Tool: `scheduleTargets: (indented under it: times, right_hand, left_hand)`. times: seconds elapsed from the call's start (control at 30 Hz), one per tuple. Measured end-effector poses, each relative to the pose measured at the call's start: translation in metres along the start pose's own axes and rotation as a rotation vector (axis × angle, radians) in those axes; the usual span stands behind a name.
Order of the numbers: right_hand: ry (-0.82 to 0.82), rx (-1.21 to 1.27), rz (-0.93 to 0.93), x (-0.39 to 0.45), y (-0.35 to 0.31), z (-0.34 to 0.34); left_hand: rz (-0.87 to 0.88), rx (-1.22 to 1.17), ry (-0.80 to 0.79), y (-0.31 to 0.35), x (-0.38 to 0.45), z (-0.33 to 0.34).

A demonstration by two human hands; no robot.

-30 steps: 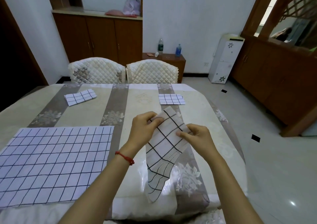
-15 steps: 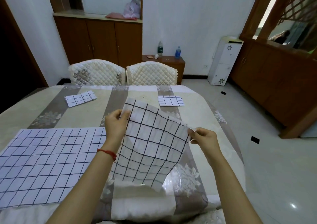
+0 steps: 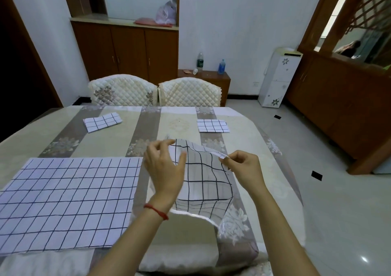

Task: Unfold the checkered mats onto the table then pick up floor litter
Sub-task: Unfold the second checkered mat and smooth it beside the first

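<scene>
The checkered mat in hand [image 3: 203,176] sits at about 5 o'clock from the middle of the desk [image 3: 110,140], half opened and held up off the cloth. Its top edge runs roughly from 9 to 3 o'clock between the 2 hands, while the body hangs down toward 6 o'clock and bulges forward, so the lower edge curls near the desk's front rim. Whether that lower edge touches the cloth cannot be told.

The right hand [image 3: 243,168] pinches the mat's upper right corner between thumb and forefinger, the other fingers curled loosely behind. The left hand [image 3: 165,170] is at the upper left part of the mat, fingers spread and mostly straight, thumb and fingertips at the fabric; a firm grip is not clear, as the hand is blurred. A red string bracelet [image 3: 156,211] circles the left wrist.

At 9 o'clock from the held mat, just beside it, 1 unfolded mat [image 3: 67,201] lies flat with its long axis running 9 to 3. Toward 12 o'clock, 2 folded mats rest on the desk: folded mat on the left [image 3: 102,122], turned slightly askew, and folded mat on the right [image 3: 212,125], lying square. Behind the desk stand 2 quilted chairs [image 3: 156,93]. On the floor at 3 o'clock lie small dark scraps [image 3: 317,175].
</scene>
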State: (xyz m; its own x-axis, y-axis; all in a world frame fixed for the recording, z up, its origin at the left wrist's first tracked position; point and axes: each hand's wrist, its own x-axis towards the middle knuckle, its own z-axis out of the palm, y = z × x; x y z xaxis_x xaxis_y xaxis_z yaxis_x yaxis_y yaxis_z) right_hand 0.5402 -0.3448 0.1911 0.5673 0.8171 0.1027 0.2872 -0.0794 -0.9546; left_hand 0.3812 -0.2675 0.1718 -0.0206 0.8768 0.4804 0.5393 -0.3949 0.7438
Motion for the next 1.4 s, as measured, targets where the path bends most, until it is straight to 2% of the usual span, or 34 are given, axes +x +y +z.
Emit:
scheduleTargets:
  times: [0.1, 0.2, 0.27, 0.4, 0.57, 0.7, 0.83, 1.2, 1.4]
  right_hand:
    - [-0.006, 0.003, -0.007, -0.002, -0.003, 0.006]
    - [-0.012, -0.028, -0.042, -0.005, -0.005, 0.011]
    - [-0.022, -0.060, -0.069, -0.007, -0.005, 0.013]
    - [-0.048, -0.167, -0.147, -0.011, -0.003, 0.016]
    - [-0.119, -0.156, -0.143, -0.008, 0.000, 0.017]
    - [-0.169, -0.054, -0.096, 0.002, 0.003, 0.015]
    - [-0.098, -0.033, -0.042, 0.018, 0.010, 0.010]
    - [0.270, -0.175, 0.046, 0.098, 0.032, -0.033]
    - [0.341, -0.157, 0.083, 0.139, 0.029, -0.039]
  left_hand:
    - [0.049, -0.092, -0.068, 0.016, -0.010, 0.001]
    - [-0.130, -0.252, -0.361, 0.027, -0.014, 0.002]
    - [-0.290, -0.345, -0.485, 0.033, -0.015, 0.002]
    - [-0.584, -0.567, -0.584, 0.039, -0.009, 0.003]
    - [-0.611, -0.694, -0.646, 0.036, -0.007, 0.006]
    - [-0.574, -0.754, -0.594, 0.027, -0.001, 0.011]
    - [-0.557, -0.771, -0.570, 0.012, 0.014, 0.017]
    - [-0.537, -0.471, -0.305, -0.063, 0.100, 0.021]
    - [-0.461, -0.302, -0.175, -0.075, 0.151, 0.030]
